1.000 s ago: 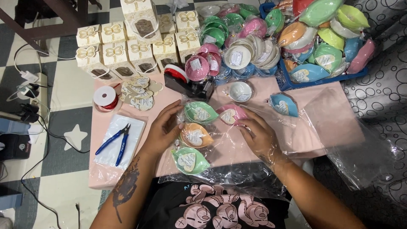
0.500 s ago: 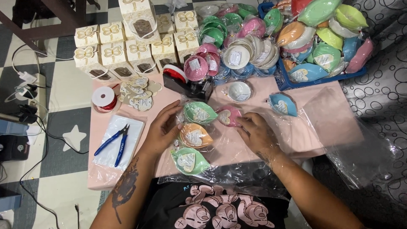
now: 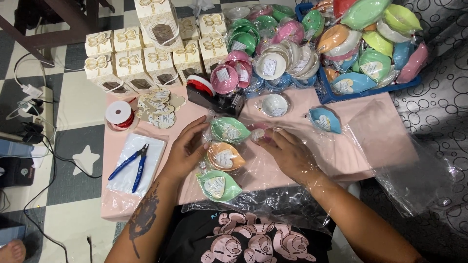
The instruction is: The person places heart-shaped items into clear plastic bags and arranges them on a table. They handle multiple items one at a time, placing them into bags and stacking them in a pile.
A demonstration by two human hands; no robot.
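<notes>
Left hand [image 3: 187,148] is resting flat-ish with loose fingers against the edge of an orange leaf-shaped dish wrapped in clear plastic [image 3: 225,157], more steadying it than gripping, so I'd call it open and just touching. Right hand [image 3: 287,152] is spread out palm down, fingertips pinning a small pink wrapped dish [image 3: 258,133] that's mostly hidden under them; can't tell if it's actually pinched or only pressed down. Those two sit in a little column with a mint-green leaf dish in cellophane [image 3: 229,129] above and a light green one [image 3: 218,185] below, lined up close to the body, probably so they're easy to reach one after another. All of it lies on a clear plastic sheet [image 3: 341,151] over the pink bench [image 3: 117,204]. Further out: a blue heart-shaped dish [image 3: 325,120] and a white round bowl [image 3: 274,104] off on their own, a black tape dispenser [image 3: 217,97] right behind the dishes, blue-handled pliers [image 3: 130,164] on a white pad to the left, a red ribbon spool [image 3: 119,115], a heap of cardboard tags [image 3: 158,104]. At the back, white window gift boxes [image 3: 146,53] and a big pile of coloured dishes spilling into a blue basket [image 3: 370,90].
</notes>
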